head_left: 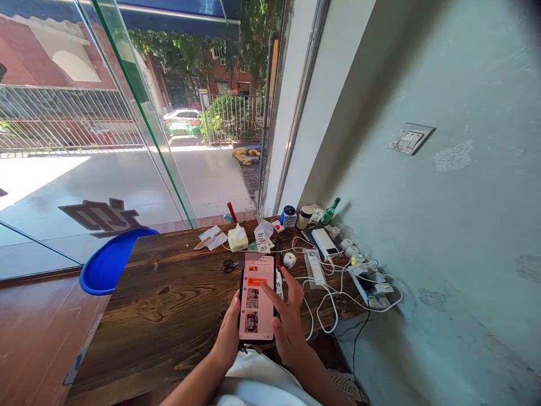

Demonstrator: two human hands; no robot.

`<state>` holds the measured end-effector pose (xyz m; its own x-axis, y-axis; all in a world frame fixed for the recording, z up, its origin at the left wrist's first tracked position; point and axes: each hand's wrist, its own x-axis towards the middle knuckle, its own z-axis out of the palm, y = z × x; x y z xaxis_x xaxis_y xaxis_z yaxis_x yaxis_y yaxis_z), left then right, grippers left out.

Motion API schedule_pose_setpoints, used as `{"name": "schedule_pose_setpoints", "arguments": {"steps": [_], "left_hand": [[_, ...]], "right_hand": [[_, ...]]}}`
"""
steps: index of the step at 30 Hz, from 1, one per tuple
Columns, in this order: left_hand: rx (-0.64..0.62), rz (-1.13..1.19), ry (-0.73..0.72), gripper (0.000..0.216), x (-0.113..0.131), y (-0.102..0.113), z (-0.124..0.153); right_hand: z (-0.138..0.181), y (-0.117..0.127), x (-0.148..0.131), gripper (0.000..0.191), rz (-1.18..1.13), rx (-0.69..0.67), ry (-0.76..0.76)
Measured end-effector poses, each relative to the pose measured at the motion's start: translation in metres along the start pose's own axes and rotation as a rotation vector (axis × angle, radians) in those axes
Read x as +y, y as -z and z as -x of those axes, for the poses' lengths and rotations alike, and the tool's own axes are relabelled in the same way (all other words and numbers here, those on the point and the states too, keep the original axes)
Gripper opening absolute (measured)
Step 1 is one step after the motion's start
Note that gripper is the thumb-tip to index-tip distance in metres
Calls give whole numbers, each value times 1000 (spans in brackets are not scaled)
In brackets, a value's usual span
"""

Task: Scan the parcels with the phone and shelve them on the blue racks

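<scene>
A smartphone (257, 324) is upright in my left hand (229, 332), whose fingers wrap round its left side and back. Its lit screen shows a chat with pictures and an orange bar. My right hand (288, 316) is over the phone's right side, fingers spread and holding nothing. Its index fingertip is at the screen near the orange bar; whether it presses cannot be told. Just past the phone lie black scissors (229, 265), a white roll (289, 260) and strips of printed number labels (262, 241), partly hidden by the phone and right hand.
On the wooden table (169, 304) are a tissue pack (238, 239), a blue QR-code device (288, 216), a lidded jar (304, 217), a green bottle (331, 211) and a white box (324, 243). White cables (333, 307) tangle at right beside the wall. A blue stool (99, 270) stands left.
</scene>
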<state>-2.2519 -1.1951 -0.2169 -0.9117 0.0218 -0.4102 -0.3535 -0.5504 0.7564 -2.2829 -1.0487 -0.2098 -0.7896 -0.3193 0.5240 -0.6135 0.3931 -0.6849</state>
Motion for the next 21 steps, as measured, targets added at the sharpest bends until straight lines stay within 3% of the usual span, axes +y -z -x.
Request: {"name": "schedule_pose_setpoints", "arguments": {"steps": [5, 8, 12, 21], "left_hand": [[-13, 8, 1, 87, -1, 1, 1], [-6, 23, -14, 82, -1, 2, 2], [16, 22, -30, 83, -1, 2, 3], [12, -5, 6, 94, 1, -1, 4]], "right_hand": [[-4, -6, -3, 58, -71, 54, -29], [-2, -14, 1, 63, -311, 52, -189], [-1, -19, 5, 55, -481, -79, -407], [-7, -16, -6, 51, -702, -99, -408]]}}
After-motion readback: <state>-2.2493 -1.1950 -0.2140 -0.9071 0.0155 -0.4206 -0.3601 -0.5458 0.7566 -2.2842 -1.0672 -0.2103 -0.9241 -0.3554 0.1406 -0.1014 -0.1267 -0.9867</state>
